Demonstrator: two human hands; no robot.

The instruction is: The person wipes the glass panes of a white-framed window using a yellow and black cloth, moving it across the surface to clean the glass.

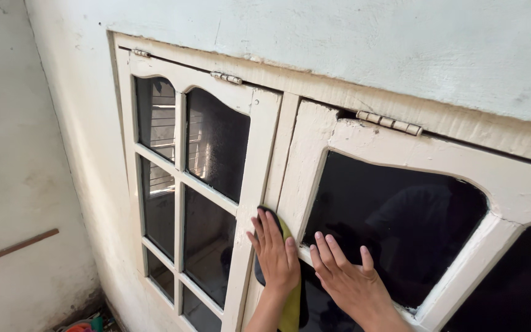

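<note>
Yellow-green cloth [291, 289] pressed flat on the cream window frame [290, 166], at its centre post | left hand [276, 255] spread over cloth, fingers together | right hand [351, 280] flat, fingers splayed, just right of post on dark pane [401, 227] | mid-wipe, judging by pose | next: steady upward pressure along post.

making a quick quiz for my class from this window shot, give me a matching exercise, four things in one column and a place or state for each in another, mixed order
Things:
1. left hand
2. right hand
3. hinge
4. wooden strip

Places or states:
a. leaning along the side wall at far left
b. flat against the dark glass pane
c. pressing a yellow-green cloth onto the cream window frame
d. fixed at the top edge of the right-hand sash

Pairs: 1-c, 2-b, 3-d, 4-a
</note>
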